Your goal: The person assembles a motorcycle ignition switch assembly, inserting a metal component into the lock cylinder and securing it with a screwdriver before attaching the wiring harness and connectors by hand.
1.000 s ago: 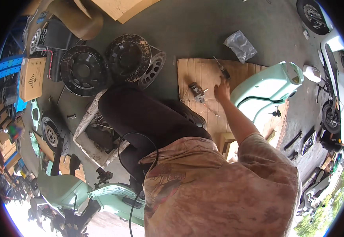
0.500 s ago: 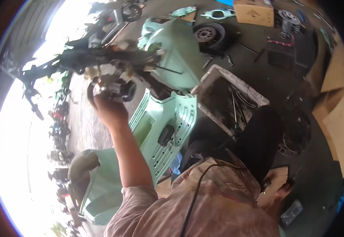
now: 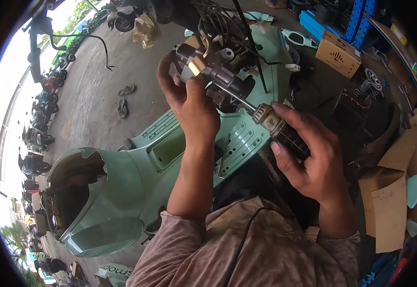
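Dark cylindrical part (image 3: 225,76): pinched between the left fingers (image 3: 165,71) and thumb (image 3: 195,88); a brass-coloured tab (image 3: 196,66) is carried.
Screwdriver (image 3: 278,128): gripped by the right fingers (image 3: 297,118), shaft (image 3: 236,96) pointed partward; black-handled, yellowish-collared.

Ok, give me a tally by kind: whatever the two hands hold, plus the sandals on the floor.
Screwdriver, in the right hand: 1
Metal part, in the left hand: 1
Sandals: 2
Total: 4
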### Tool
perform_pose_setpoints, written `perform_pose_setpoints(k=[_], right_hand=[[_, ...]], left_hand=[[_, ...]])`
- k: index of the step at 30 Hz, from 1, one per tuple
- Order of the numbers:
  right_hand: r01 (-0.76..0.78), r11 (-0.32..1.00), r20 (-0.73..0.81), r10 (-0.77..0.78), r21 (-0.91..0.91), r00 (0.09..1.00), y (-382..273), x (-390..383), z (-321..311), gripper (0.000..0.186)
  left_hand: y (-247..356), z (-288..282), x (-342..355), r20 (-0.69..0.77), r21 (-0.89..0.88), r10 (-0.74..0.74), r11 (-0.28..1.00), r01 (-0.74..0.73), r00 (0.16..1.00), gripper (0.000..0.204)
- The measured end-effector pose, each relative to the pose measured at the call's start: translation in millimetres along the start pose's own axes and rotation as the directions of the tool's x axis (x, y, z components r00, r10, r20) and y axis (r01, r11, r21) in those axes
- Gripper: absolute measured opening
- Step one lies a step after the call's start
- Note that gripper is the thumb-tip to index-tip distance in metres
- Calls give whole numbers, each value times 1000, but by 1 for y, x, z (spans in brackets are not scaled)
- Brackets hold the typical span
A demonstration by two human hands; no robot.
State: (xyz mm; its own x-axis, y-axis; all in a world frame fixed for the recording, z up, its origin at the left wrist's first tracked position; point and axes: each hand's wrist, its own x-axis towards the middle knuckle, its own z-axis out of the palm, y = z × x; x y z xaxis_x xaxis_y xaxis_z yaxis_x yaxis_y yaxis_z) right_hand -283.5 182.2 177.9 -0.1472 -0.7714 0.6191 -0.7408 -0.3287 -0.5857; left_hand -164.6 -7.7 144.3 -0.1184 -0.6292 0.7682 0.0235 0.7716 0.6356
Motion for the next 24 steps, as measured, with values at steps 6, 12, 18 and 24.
perform_pose_setpoints(k=[6, 12, 18, 24], right_hand=[[-6, 1000, 25, 7, -22, 1000, -7, 34, 4, 41], [-231, 973, 144, 230, -9, 962, -19, 50, -12, 46], [-263, 962, 206, 274, -79, 940, -24, 65, -26, 51], [-199, 961, 269, 246, -190, 931, -27, 78, -33, 52]], left_hand=[[18, 5, 9, 12, -575, -228, 795, 193, 974, 57], [12, 7, 5, -53, -553, -140, 829, 88, 989, 54], [14, 7, 3, -47, -621, -168, 777, 103, 985, 58], [13, 5, 3, -48, -603, -175, 790, 111, 983, 56]])
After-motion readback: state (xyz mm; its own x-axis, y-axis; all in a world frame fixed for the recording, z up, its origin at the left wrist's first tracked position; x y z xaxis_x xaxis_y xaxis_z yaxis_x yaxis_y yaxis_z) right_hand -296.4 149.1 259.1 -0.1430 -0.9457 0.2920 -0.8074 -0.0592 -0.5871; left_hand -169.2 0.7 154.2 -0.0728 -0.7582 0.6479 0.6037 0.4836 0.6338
